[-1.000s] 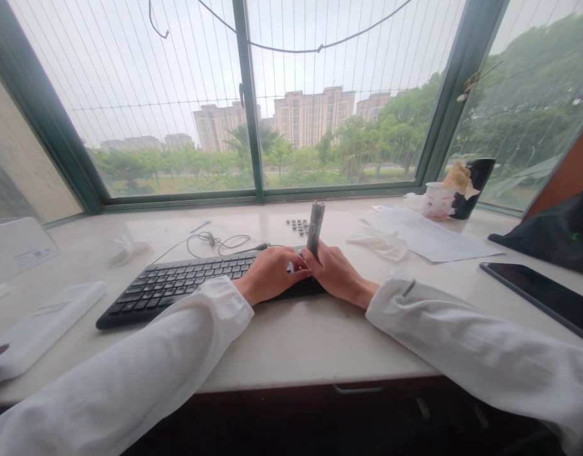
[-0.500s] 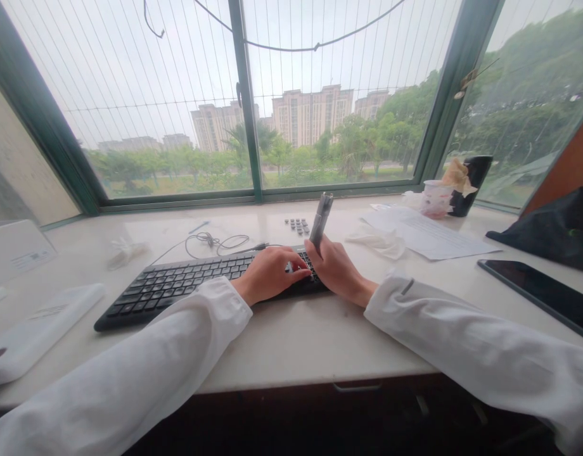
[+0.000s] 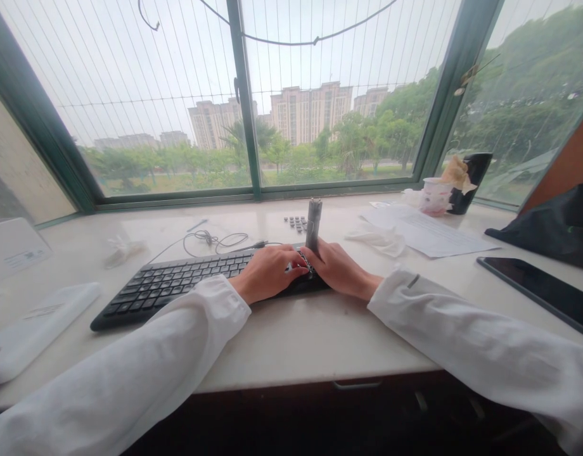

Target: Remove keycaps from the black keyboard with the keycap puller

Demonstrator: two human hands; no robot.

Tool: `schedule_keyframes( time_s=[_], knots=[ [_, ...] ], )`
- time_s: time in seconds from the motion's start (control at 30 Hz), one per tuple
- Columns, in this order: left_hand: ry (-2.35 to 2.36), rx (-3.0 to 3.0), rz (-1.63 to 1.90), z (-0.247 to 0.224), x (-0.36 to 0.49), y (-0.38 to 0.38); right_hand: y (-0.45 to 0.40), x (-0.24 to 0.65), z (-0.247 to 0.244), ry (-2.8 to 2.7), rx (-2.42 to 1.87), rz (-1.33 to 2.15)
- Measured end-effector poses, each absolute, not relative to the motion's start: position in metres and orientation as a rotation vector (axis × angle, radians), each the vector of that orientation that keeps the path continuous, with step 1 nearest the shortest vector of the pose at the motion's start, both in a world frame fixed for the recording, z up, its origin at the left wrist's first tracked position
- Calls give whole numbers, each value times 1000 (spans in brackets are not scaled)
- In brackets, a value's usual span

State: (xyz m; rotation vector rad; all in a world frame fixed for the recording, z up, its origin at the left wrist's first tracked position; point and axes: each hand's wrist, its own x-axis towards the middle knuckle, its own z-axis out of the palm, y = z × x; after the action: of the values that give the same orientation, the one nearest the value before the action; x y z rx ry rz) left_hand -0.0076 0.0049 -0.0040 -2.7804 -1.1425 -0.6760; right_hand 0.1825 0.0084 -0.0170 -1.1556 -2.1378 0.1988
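My right hand (image 3: 341, 269) is closed round an upright, stick-shaped grey tool (image 3: 313, 225). Its lower end is hidden by my fingers over the right part of the black keyboard (image 3: 177, 278). Beside it, my left hand (image 3: 267, 269) rests across the keyboard, with thumb and forefinger tips close together near the foot of the tool. Anything between those fingertips is too small or hidden to make out. Several loose dark keycaps (image 3: 296, 223) lie in rows on the white desk just behind the keyboard.
A thin cable (image 3: 215, 239) lies coiled behind the keyboard. On the right are crumpled tissue (image 3: 379, 239), paper sheets (image 3: 424, 231), a cup (image 3: 435, 195), a black cylinder (image 3: 472, 180) and a phone (image 3: 538, 294). A white box-like object (image 3: 49, 329) sits at left.
The grey tool has swung from leaning right to nearly upright, and its top is slightly lower. My left hand has barely moved.
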Motion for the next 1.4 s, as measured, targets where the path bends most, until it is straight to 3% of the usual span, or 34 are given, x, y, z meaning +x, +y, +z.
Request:
schedule_keyframes(
  time_s=[0.83, 1.07, 1.4],
  knots=[
    [-1097, -2866, -817, -1, -5, 1, -4, 178, -19, -2261, -841, -127],
    [-1140, -2836, -878, -1, -7, 1, -2, 185, -7, -2031, -1071, -225],
    [-1345, -2788, -1036, 4, -11, 7, 13, 205, 6, -1956, -990, 336]
  ],
)
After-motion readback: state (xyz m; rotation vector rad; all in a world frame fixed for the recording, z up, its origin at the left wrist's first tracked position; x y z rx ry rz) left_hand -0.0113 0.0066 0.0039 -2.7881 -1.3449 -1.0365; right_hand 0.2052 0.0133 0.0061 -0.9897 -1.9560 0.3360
